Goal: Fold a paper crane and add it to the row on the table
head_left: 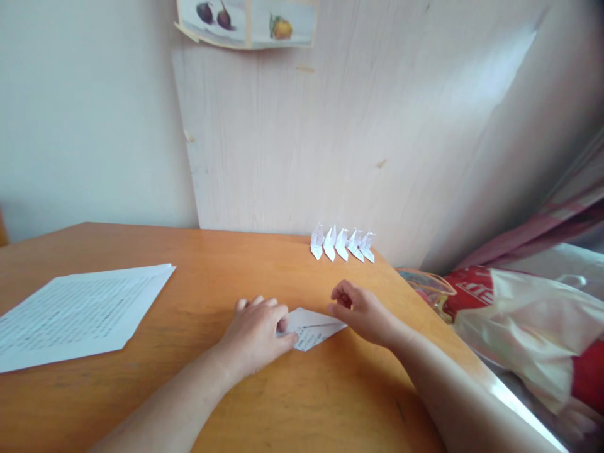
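Note:
A piece of folded paper (314, 328) lies on the table in front of me. It is kite-shaped, with printed text on its near part and a crease line along its length. My left hand (257, 333) rests at its left end, fingers curled and thumb against the paper, covering that corner. At the pointed right end is my right hand (361, 311), its fingers loosely bent with a gap between thumb and forefinger. It appears to hold nothing; whether it touches the tip I cannot tell. Farther back stands a row of several folded paper cranes (342, 244).
A stack of printed sheets (89, 311) lies on the left of the wooden table (283, 402). Beyond the table's right edge are a pale plastic bag (523, 333) and red bags (472, 286). Fruit pictures (248, 25) hang on the wall behind.

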Demonstrator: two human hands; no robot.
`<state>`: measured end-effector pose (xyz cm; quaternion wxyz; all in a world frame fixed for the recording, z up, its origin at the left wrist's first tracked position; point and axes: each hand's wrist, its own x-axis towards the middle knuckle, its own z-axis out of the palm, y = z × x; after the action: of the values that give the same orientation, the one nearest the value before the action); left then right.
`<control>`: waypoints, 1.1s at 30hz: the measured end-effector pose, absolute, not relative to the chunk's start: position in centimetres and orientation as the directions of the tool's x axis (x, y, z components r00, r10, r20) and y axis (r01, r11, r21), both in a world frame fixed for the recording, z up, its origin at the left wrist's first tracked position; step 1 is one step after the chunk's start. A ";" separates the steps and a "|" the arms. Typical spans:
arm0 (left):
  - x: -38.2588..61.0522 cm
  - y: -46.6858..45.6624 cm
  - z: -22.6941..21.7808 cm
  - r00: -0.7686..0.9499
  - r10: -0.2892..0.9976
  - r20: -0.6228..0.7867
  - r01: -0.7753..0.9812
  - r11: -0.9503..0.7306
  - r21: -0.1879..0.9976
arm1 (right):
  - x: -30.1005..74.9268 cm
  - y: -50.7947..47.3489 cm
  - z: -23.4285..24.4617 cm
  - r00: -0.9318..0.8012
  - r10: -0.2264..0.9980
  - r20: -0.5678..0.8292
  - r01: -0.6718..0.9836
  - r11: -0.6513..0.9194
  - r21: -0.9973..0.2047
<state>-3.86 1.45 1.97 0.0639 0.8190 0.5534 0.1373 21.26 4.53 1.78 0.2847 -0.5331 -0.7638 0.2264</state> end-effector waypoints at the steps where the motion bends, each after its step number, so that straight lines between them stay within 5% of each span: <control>1: -3.8 1.3 2.1 0.365 0.916 0.167 0.882 -0.398 0.254 | 21.0 4.5 1.6 -0.296 0.925 0.239 0.686 0.380 -0.621; 7: -3.5 0.4 2.4 0.447 0.846 0.290 0.844 -0.506 0.176 | 19.8 3.7 1.1 -0.424 0.877 0.224 0.732 0.478 -0.485; 11: -3.3 0.0 2.3 0.558 0.797 0.231 0.784 -0.597 0.167 | 19.6 3.4 1.3 -0.403 0.893 0.201 0.761 0.449 -0.468; 19: -3.2 0.0 2.5 0.526 0.818 0.234 0.806 -0.567 0.172 | 18.9 2.6 1.2 -0.314 0.941 0.127 0.714 0.322 -0.622; 23: -3.0 -0.5 3.0 0.485 0.844 0.228 0.820 -0.529 0.217 | 18.2 1.5 1.8 -0.444 0.882 -0.160 0.534 0.116 -0.838; 26: -2.9 -0.9 3.2 0.489 0.847 0.209 0.811 -0.530 0.247 | 18.2 1.1 2.3 -0.520 0.816 -0.253 0.488 0.041 -0.872; 33: -2.9 -1.3 2.7 0.549 0.815 0.188 0.761 -0.580 0.291 | 19.5 2.8 1.9 -0.317 0.919 0.232 0.559 0.379 -0.737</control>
<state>-2.87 -1.30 2.68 0.0875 0.8756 0.4499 0.1526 19.51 2.76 1.91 0.3268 -0.4842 -0.7634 0.2754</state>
